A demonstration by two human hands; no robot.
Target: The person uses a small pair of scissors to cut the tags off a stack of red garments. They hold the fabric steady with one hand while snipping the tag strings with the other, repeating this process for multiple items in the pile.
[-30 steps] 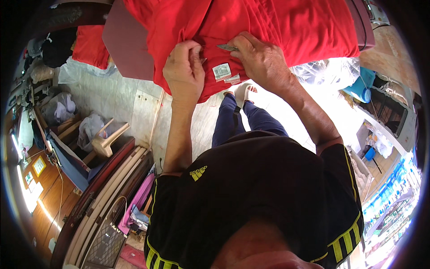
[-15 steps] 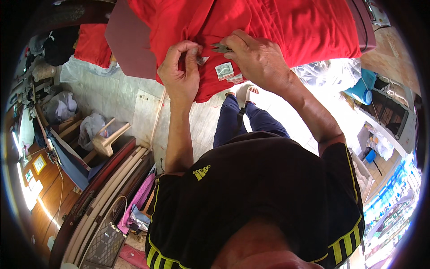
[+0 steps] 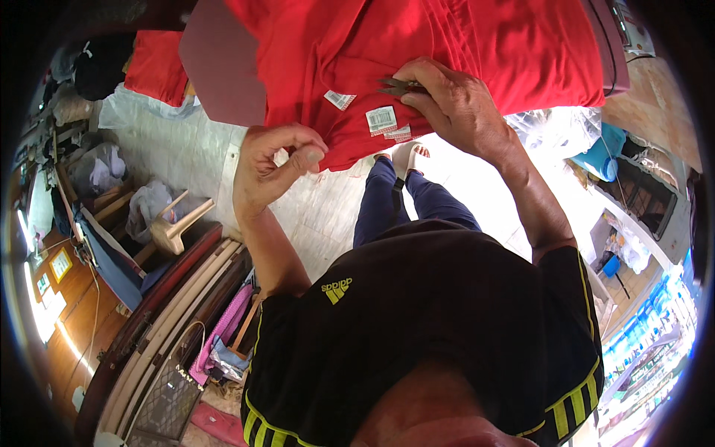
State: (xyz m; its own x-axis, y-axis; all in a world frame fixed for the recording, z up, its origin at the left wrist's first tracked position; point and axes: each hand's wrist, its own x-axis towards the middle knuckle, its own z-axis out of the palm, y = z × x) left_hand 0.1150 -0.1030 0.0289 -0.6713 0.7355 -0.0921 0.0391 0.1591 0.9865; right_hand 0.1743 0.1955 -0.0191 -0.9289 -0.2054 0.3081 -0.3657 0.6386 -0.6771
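Red fabric point(image 3: 462, 67) lies in loose folds over a dull maroon surface, its lower edge hanging toward me. My right hand point(image 3: 465, 112) rests over the fabric and grips small thread snips point(image 3: 392, 87), their dark blades pointing left. Below the snips are a white printed label point(image 3: 381, 119) and a smaller tag point(image 3: 398, 134). Up and to their left, another white tag point(image 3: 340, 99) lies tilted on the cloth. At the fabric's lower left edge my left hand point(image 3: 272, 167) is closed, thumb and forefinger curled together; anything between them is too small to make out.
The maroon surface point(image 3: 223, 74) shows bare left of the fabric. Another folded red cloth point(image 3: 155, 68) and clear plastic lie farther left. A beige stool point(image 3: 175, 227) stands at left above stacked boards. Clear plastic wrapping point(image 3: 555, 130) and a blue bucket point(image 3: 603, 153) are at right.
My left hand has let go of the upper tag and moved down and left, off the fabric's middle. The right hand with the snips has shifted slightly right and down.
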